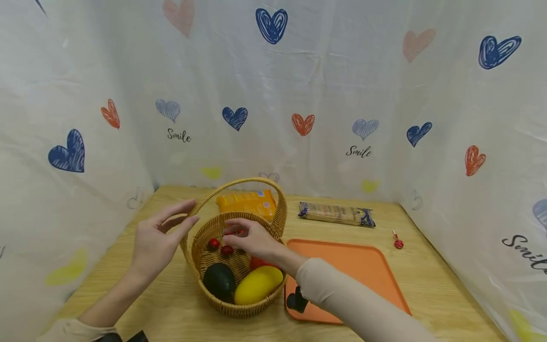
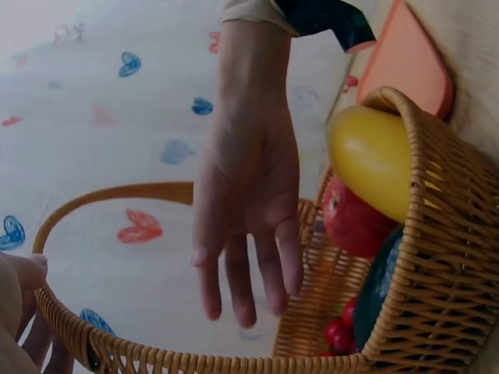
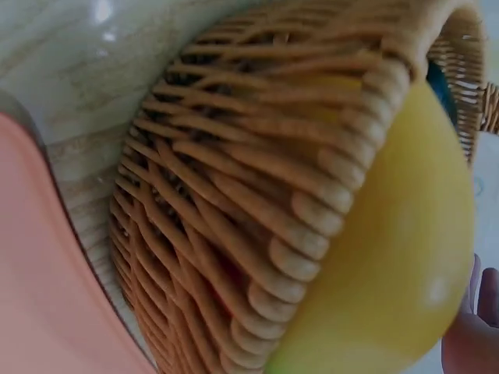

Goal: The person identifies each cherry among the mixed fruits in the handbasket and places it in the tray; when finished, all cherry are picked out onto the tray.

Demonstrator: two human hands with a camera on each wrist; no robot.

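A wicker basket (image 1: 239, 311) with an arched handle stands on the table. My left hand (image 1: 155, 242) is at the left side of the handle, thumb and fingers pinching it. Over the basket's inside hangs my right hand (image 1: 254, 240); in the left wrist view its fingers (image 2: 243, 288) point down, holding nothing. Inside lie a yellow mango-like fruit (image 1: 258, 285), a dark green avocado-like fruit (image 1: 219, 280), a larger red fruit (image 2: 355, 222) and several small red fruits (image 1: 212, 244). The right forearm partly covers the larger red fruit in the head view.
An orange tray (image 1: 359, 266) lies right of the basket, under the right forearm. Behind the basket is an orange packet (image 1: 252, 202). A long packet (image 1: 335, 213) lies further right at the back, and a small red wrapped lollipop (image 1: 398, 243) beyond the tray. Heart-printed curtains (image 1: 320, 156) surround the table.
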